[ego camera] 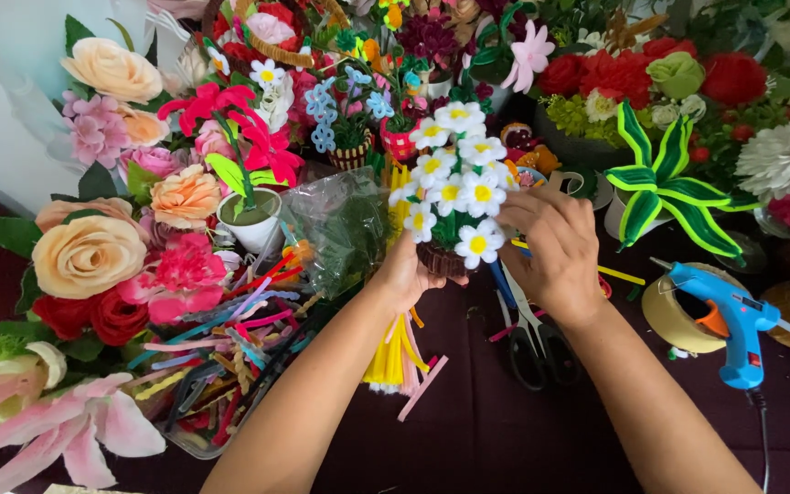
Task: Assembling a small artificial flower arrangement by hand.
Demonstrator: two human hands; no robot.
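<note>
Fake flowers crowd my table [505, 439]. One small pot of white daisies [450, 192] — about ten blooms — sits in my left hand [404, 274], gripped at its base. My right hand [550, 242] pinches the blooms. One blue glue gun [729, 316], one tape roll [678, 316], one pair of scissors [532, 338] lie near.

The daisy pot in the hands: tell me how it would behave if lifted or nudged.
The daisy pot probably feels light, since the left hand alone cups its small base. It looks top-heavy, the wide flower cluster spreading past the base, so it may tip if nudged. The petals the right hand touches look soft and would likely bend rather than break.
</note>
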